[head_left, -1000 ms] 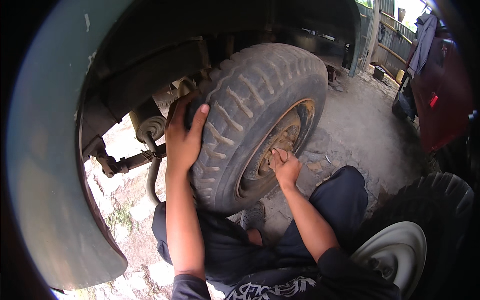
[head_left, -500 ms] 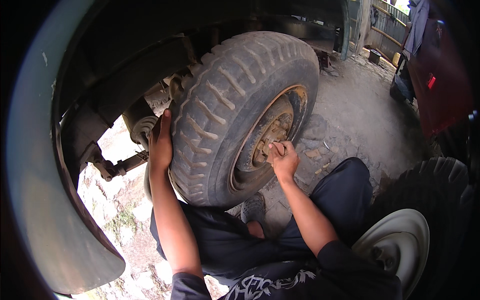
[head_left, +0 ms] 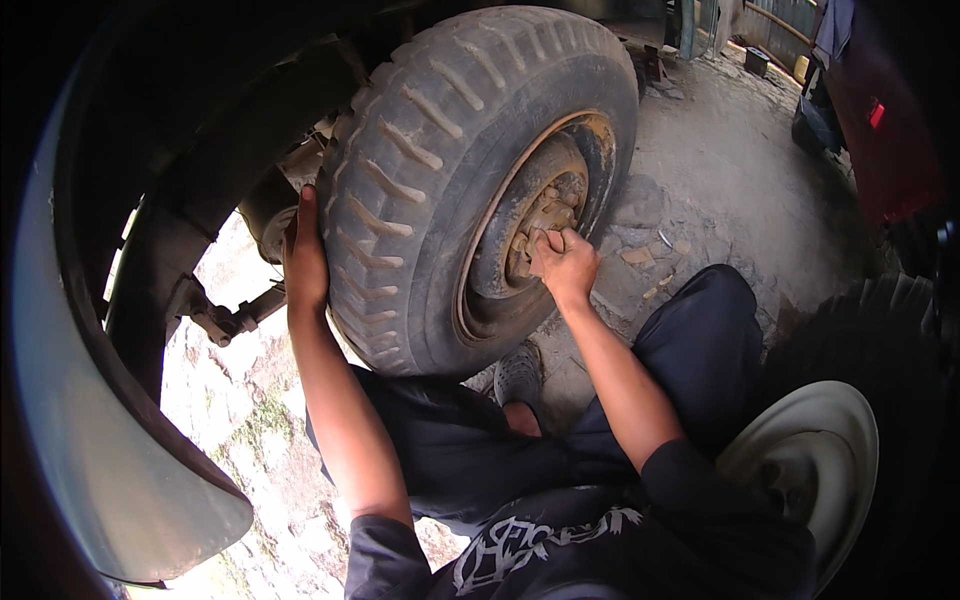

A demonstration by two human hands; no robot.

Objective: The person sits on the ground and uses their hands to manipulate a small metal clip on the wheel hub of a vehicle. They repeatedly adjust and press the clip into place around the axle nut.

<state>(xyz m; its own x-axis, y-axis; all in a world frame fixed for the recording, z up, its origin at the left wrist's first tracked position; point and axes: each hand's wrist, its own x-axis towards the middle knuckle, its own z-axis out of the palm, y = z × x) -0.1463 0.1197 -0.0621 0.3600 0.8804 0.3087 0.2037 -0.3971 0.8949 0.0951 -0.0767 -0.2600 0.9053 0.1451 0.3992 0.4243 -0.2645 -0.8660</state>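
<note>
A large black truck tyre (head_left: 385, 200) with deep tread stands upright in front of me, mounted on a rusty wheel rim (head_left: 480, 265). My left hand (head_left: 306, 262) lies against the tread on its left side, one digit stretched upward and the others mostly hidden. At the wheel's centre, my right hand (head_left: 570, 265) is closed, pinching a small flat tan piece (head_left: 537, 262) like folded sandpaper or card; its exact kind is unclear. The piece is close to the hub (head_left: 548, 215) and its rusty nuts, and I cannot tell whether it touches them.
A grey-green curved fender (head_left: 130, 470) arches at the left, with dark chassis parts (head_left: 215, 310) behind the tyre. A second tyre with a pale rim (head_left: 805, 460) is at my lower right. Stone chips (head_left: 640, 258) lie on the dusty ground, and a dark red panel (head_left: 890, 140) stands far right.
The view has tilted, so the wheel sits higher in the picture. My right hand has turned slightly at the hub, showing less of the tan piece. My left hand stays on the tread.
</note>
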